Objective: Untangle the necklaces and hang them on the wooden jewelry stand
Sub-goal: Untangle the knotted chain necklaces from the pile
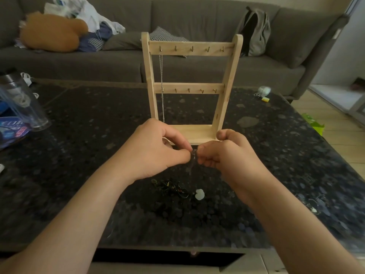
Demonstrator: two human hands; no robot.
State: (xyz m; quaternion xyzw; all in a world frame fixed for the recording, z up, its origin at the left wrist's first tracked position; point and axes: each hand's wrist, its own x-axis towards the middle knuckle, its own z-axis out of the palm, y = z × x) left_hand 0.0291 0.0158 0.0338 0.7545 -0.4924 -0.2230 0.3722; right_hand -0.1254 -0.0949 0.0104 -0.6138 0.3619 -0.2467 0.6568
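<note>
The wooden jewelry stand [191, 89] stands upright mid-table, with two rails of small hooks. A silver chain necklace [161, 82] hangs from the leftmost upper hook. Just in front of the stand's base, my left hand [158, 149] and my right hand [227, 153] meet, both pinching a thin silver necklace [192, 162] that dangles between them toward the table. Below my hands lies a dark tangled pile of necklaces [172, 188] with a white pendant [199, 194] beside it.
The dark speckled table [88, 175] carries a clear tumbler [23, 103] and a blue packet [11, 131] at the left, small white and yellow items [263, 92] at the far right. A grey sofa [197, 62] with a backpack and clothes stands behind.
</note>
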